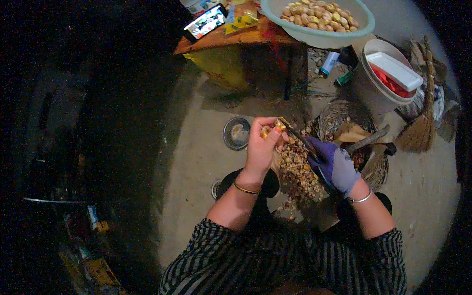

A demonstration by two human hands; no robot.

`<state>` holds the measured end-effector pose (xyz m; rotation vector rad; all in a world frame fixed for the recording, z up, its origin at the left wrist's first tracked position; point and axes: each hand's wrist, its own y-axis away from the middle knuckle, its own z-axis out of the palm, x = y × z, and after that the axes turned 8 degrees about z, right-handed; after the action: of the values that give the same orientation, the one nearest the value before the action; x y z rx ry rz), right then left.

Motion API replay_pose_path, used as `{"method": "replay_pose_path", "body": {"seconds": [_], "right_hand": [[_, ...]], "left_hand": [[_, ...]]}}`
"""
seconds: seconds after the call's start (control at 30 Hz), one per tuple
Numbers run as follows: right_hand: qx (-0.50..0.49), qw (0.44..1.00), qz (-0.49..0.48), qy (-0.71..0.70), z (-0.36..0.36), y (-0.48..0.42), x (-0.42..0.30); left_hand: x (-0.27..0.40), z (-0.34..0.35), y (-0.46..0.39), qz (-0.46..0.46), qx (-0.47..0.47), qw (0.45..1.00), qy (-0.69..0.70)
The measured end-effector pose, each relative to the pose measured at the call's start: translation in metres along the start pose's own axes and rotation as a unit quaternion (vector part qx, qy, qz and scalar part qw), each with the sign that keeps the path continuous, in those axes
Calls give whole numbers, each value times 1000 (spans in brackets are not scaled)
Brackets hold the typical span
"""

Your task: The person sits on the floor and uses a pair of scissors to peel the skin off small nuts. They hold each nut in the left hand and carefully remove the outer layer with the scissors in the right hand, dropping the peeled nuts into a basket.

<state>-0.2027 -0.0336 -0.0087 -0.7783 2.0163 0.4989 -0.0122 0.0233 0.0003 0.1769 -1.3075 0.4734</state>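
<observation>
My bare left hand (262,142) holds several yellowish nuts, probably chestnuts. One nut (281,124) sits at the fingertips, against the tip of a dark long-bladed hand tool (297,135), perhaps scissors. My right hand (333,164), in a purple and grey work glove, is closed around the tool's handles. Its exact jaws are too dark to make out. Below both hands, a heap of broken brown shells (300,169) covers the floor. Left of my left hand stands a small metal bowl (236,133) with a pale residue inside.
A pale plastic basin (317,37) of nuts stands at the table's edge (236,40), near a lit phone (205,23) and a yellow packet (241,18). To the right are a white bucket (383,84), a straw broom (420,129), a wicker basket (341,112) and a wooden-handled tool (372,138).
</observation>
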Motion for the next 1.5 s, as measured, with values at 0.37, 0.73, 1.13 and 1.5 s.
{"method": "replay_pose_path", "body": {"seconds": [0.37, 0.73, 1.13, 1.5], "right_hand": [[-99, 990, 68, -68, -2, 1, -6], [12, 996, 72, 42, -6, -12, 29], [18, 993, -17, 114, -17, -11, -8], [1, 998, -57, 5, -7, -7, 5]], "left_hand": [[5, 0, 0, -64, 10, 998, 8], [1, -9, -7, -97, 51, 975, 195], [3, 2, 3, -126, 27, 978, 164], [3, -2, 1, -22, 17, 999, 41]]}}
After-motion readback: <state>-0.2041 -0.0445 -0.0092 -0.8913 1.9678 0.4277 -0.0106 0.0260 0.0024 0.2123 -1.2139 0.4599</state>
